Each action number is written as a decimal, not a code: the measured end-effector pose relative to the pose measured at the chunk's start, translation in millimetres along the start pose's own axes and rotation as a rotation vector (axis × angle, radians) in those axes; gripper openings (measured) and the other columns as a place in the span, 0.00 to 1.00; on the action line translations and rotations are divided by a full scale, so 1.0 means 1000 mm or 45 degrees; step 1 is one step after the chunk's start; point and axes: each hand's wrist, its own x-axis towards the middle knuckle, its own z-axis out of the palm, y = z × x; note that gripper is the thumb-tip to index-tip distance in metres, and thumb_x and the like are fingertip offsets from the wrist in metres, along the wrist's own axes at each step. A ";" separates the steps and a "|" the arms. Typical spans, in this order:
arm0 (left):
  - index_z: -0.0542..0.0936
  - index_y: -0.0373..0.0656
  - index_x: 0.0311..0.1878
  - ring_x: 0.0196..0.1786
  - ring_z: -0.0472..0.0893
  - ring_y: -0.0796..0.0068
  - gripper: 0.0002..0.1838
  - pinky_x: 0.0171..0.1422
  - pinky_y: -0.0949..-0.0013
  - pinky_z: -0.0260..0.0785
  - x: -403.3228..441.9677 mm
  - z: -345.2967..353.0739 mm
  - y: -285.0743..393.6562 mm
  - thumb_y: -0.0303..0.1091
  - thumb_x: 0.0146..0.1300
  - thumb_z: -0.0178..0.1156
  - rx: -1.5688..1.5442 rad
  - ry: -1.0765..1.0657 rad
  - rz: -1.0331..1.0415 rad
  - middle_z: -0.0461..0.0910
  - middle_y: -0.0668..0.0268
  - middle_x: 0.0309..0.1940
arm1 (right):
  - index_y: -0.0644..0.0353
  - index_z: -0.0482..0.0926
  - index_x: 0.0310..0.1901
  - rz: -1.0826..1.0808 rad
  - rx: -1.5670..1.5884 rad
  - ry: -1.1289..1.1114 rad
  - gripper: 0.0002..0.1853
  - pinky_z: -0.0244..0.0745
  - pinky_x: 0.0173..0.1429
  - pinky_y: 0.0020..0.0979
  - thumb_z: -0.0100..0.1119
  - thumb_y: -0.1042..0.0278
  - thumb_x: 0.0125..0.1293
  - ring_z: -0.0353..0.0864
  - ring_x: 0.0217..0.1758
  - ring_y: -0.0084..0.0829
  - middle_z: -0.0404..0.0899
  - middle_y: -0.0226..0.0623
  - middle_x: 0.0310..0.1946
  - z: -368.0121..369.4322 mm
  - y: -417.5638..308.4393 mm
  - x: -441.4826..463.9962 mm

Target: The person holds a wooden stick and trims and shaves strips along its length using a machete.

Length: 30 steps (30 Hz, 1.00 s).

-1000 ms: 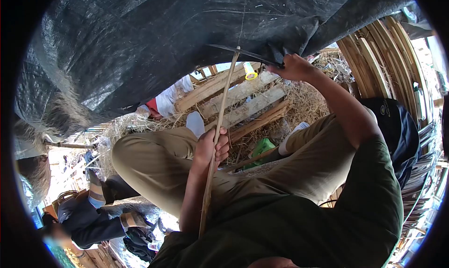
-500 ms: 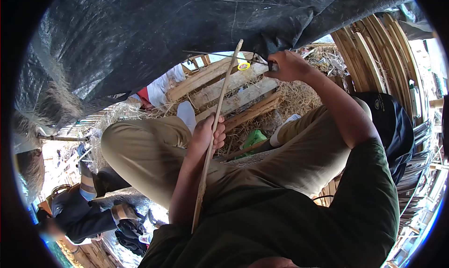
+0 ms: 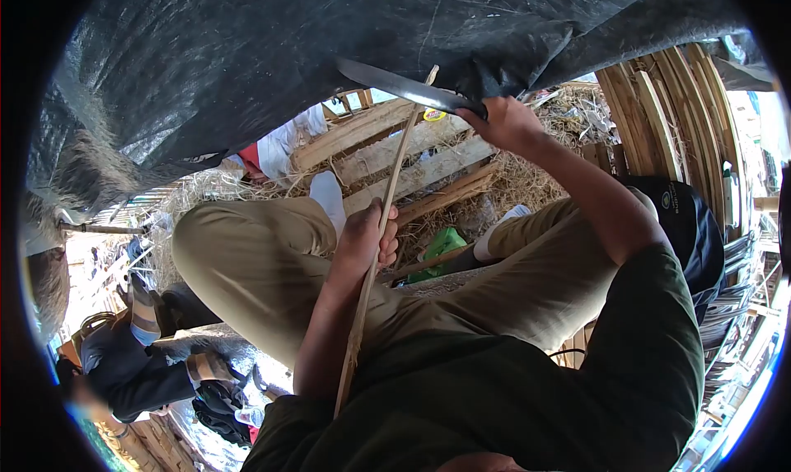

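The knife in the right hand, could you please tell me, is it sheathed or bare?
Bare: the knife extends from the right hand with its shiny metal blade showing and no sheath over it.

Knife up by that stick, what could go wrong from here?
If the long knife slips, it could run down the wooden strip toward the bare left hand. The blade's tip also shows against the black sheet, so a wide swing might nick it.

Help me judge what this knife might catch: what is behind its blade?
Black sheet surrounds the tip of the blade; farther toward the right hand, wooden planks show below it. The stick pokes out above. Anything directly behind the metal is covered.
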 end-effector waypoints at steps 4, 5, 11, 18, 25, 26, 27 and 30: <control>0.71 0.44 0.41 0.13 0.60 0.82 0.17 0.18 0.73 0.54 -0.004 0.003 -0.007 0.47 0.78 0.42 0.154 0.071 0.038 0.62 0.73 0.14 | 0.67 0.82 0.43 0.042 -0.006 -0.032 0.37 0.82 0.50 0.50 0.49 0.31 0.70 0.86 0.45 0.55 0.85 0.56 0.35 0.009 0.018 0.028; 0.71 0.44 0.40 0.14 0.60 0.82 0.16 0.18 0.73 0.54 -0.005 0.005 -0.003 0.45 0.76 0.42 0.071 0.055 -0.061 0.62 0.72 0.14 | 0.67 0.82 0.44 0.023 0.005 -0.030 0.37 0.82 0.51 0.50 0.49 0.31 0.70 0.86 0.45 0.55 0.85 0.56 0.35 0.014 0.021 0.029; 0.70 0.48 0.37 0.11 0.56 0.84 0.14 0.15 0.75 0.48 -0.011 0.003 0.014 0.46 0.74 0.46 -0.161 0.020 -0.186 0.58 0.77 0.12 | 0.67 0.82 0.40 -0.180 0.203 -0.086 0.34 0.84 0.39 0.48 0.50 0.34 0.71 0.87 0.34 0.54 0.84 0.51 0.28 0.025 -0.009 0.006; 0.71 0.49 0.36 0.10 0.55 0.85 0.11 0.15 0.76 0.47 -0.003 0.012 0.014 0.44 0.72 0.50 -0.133 0.000 -0.185 0.58 0.78 0.11 | 0.64 0.81 0.36 -0.064 0.063 -0.107 0.33 0.83 0.42 0.48 0.47 0.35 0.73 0.87 0.37 0.55 0.83 0.56 0.28 0.008 -0.017 0.014; 0.71 0.49 0.36 0.10 0.55 0.85 0.10 0.15 0.76 0.48 0.000 0.015 0.016 0.43 0.71 0.50 -0.126 -0.004 -0.203 0.57 0.77 0.10 | 0.64 0.82 0.39 -0.031 0.162 -0.100 0.30 0.82 0.41 0.47 0.51 0.38 0.73 0.88 0.37 0.49 0.84 0.54 0.30 0.012 0.007 0.035; 0.71 0.49 0.35 0.10 0.56 0.85 0.10 0.15 0.76 0.48 0.000 0.016 0.017 0.43 0.71 0.50 -0.127 -0.017 -0.209 0.57 0.77 0.10 | 0.64 0.82 0.39 -0.047 0.155 -0.088 0.29 0.82 0.41 0.46 0.52 0.39 0.73 0.88 0.36 0.49 0.84 0.54 0.31 0.011 0.013 0.037; 0.71 0.50 0.36 0.10 0.56 0.85 0.10 0.15 0.76 0.48 0.001 0.017 0.019 0.43 0.71 0.51 -0.139 -0.026 -0.221 0.58 0.77 0.10 | 0.64 0.82 0.38 -0.149 0.137 -0.069 0.28 0.82 0.37 0.45 0.52 0.41 0.73 0.88 0.32 0.45 0.84 0.52 0.29 0.013 0.007 0.028; 0.71 0.50 0.36 0.10 0.55 0.84 0.10 0.16 0.75 0.48 0.003 0.018 0.020 0.43 0.71 0.52 -0.177 -0.032 -0.257 0.58 0.76 0.11 | 0.64 0.81 0.35 -0.401 0.455 0.123 0.22 0.71 0.24 0.43 0.58 0.49 0.73 0.83 0.22 0.47 0.78 0.47 0.17 0.021 -0.018 0.005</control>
